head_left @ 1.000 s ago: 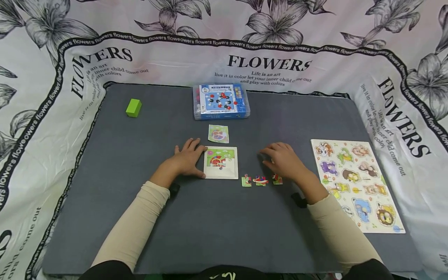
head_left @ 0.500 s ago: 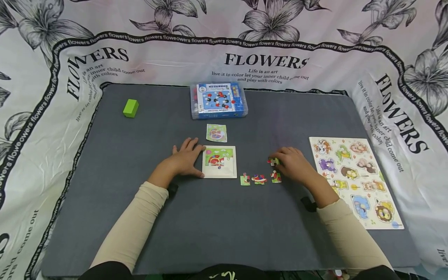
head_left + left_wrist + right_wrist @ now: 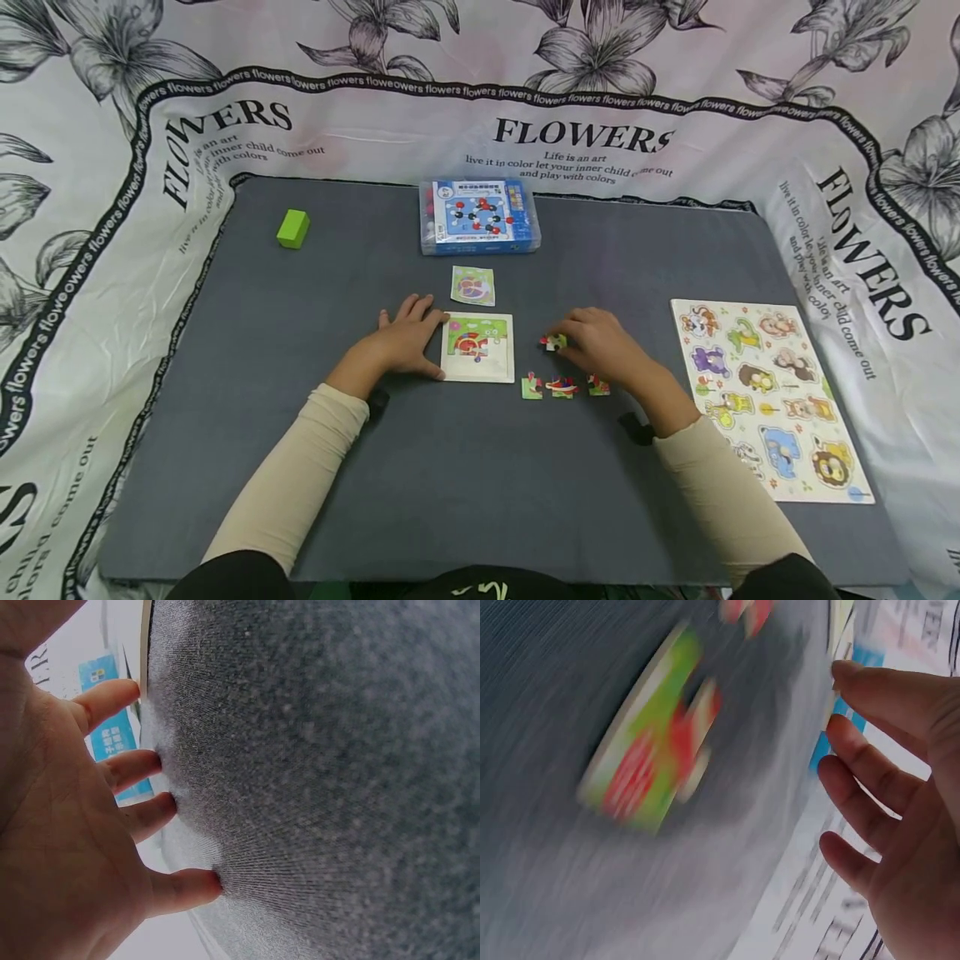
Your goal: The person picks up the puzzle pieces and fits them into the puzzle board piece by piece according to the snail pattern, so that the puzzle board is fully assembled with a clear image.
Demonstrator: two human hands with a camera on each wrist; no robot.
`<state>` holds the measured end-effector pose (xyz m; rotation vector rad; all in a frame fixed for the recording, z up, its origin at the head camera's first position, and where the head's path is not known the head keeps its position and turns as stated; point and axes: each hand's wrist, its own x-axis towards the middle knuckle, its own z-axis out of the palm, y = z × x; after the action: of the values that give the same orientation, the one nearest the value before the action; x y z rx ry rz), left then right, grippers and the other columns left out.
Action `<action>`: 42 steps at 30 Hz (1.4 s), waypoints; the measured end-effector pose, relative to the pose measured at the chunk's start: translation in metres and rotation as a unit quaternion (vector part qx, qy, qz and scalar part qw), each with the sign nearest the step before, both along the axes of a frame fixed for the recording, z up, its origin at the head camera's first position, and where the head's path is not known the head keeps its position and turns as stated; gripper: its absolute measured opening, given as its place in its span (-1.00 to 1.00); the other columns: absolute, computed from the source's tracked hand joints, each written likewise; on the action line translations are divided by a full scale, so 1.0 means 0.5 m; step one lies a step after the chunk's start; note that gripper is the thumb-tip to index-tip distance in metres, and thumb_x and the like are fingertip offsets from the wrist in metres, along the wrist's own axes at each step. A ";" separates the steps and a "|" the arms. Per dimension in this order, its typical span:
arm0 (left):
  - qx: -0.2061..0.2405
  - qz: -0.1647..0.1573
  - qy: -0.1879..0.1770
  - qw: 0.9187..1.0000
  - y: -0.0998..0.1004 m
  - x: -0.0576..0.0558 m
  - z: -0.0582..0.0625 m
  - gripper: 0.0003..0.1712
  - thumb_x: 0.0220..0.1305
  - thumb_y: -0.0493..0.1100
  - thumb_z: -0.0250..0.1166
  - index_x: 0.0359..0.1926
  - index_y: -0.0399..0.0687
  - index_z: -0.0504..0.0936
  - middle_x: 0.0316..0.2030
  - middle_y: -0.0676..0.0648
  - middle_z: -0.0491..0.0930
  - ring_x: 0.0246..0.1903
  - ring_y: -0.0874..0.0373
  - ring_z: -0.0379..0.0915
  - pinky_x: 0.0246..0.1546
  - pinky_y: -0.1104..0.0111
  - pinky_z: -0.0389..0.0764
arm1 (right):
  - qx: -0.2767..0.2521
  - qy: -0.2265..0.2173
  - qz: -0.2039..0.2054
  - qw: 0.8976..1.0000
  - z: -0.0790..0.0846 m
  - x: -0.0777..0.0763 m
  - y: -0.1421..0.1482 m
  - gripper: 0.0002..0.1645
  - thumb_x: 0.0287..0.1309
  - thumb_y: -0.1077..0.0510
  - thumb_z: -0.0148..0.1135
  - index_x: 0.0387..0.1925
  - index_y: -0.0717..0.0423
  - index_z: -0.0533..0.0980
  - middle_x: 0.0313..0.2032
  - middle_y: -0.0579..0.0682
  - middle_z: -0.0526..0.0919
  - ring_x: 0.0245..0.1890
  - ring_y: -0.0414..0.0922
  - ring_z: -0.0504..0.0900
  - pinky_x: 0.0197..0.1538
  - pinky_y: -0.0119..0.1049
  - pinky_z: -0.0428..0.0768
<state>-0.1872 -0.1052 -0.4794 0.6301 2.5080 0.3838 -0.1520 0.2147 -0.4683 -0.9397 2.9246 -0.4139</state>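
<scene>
My left hand point(image 3: 401, 340) lies spread at the left side of a small square puzzle tray point(image 3: 477, 372), with thumb and index finger at its edge. In the left wrist view, the straight fingers point(image 3: 139, 769) rest their tips on the grey tabletop. The tray's upper part holds a green and red picture; its lower part shows bare board. Right of the tray, my right hand point(image 3: 603, 346) pinches a small green puzzle piece point(image 3: 553, 342) between thumb and fingers. Three more pieces lie in a row below: a left one point(image 3: 532, 387), a middle one point(image 3: 562, 387) and a right one point(image 3: 598, 385).
A small picture card point(image 3: 472, 287) lies just behind the tray. Farther back stands a blue clear-sided box point(image 3: 480, 218). A green block point(image 3: 293, 228) sits at the back left. At the right lies a large animal puzzle board point(image 3: 772, 400).
My right hand has taken hold of a puzzle piece from above the row and carried it left toward the tray. The left hand stays at the tray's edge.
</scene>
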 end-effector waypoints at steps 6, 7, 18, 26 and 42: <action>0.003 0.002 -0.001 1.000 0.000 0.001 0.000 0.08 -0.20 0.24 0.42 0.33 0.16 0.10 0.40 -0.14 -0.25 0.37 -0.10 -0.47 0.13 -0.30 -0.18 | -0.009 0.001 0.045 0.999 -0.010 -0.009 -0.076 -0.67 -0.06 0.11 0.36 -0.16 -0.01 0.61 -0.26 -0.05 0.58 -0.21 -0.08 0.51 -0.01 -0.04 0.38; 0.003 0.003 -0.002 1.000 0.000 0.000 0.000 0.08 -0.21 0.24 0.42 0.33 0.16 0.10 0.40 -0.13 -0.25 0.37 -0.09 -0.47 0.13 -0.30 -0.19 | -0.011 -0.001 0.049 0.999 -0.011 -0.010 -0.087 -0.68 -0.06 0.10 0.36 -0.17 -0.02 0.61 -0.27 -0.06 0.58 -0.21 -0.10 0.51 0.00 -0.04 0.37; -0.002 0.002 0.003 1.000 -0.003 -0.002 -0.005 0.07 -0.19 0.26 0.41 0.33 0.18 0.10 0.40 -0.12 -0.26 0.37 -0.09 -0.48 0.13 -0.30 -0.17 | 0.012 -0.022 0.055 0.998 -0.028 -0.019 -0.145 -0.72 0.05 0.07 0.27 -0.13 -0.05 0.59 -0.15 -0.09 0.57 -0.03 -0.07 0.44 0.13 -0.04 0.27; -0.004 0.003 -0.001 1.000 -0.001 -0.003 -0.002 0.07 -0.19 0.25 0.41 0.33 0.18 0.10 0.40 -0.13 -0.26 0.37 -0.10 -0.48 0.12 -0.31 -0.19 | 0.011 -0.024 0.046 0.999 -0.031 -0.020 -0.148 -0.71 0.04 0.06 0.28 -0.13 -0.04 0.61 -0.15 -0.08 0.56 -0.04 -0.05 0.42 0.11 -0.02 0.28; -0.008 0.001 0.004 1.000 0.002 -0.002 -0.005 0.08 -0.20 0.26 0.41 0.33 0.18 0.09 0.40 -0.13 -0.25 0.36 -0.10 -0.46 0.13 -0.30 -0.17 | 0.013 -0.036 0.057 0.998 -0.006 0.000 -0.114 -0.59 -0.01 0.06 0.32 -0.05 0.01 0.56 -0.17 -0.05 0.55 -0.09 -0.06 0.45 0.05 -0.06 0.34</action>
<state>-0.1883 -0.1043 -0.4821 0.6244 2.5159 0.3626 -0.1520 0.1576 -0.4714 -1.0581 2.7896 -0.3936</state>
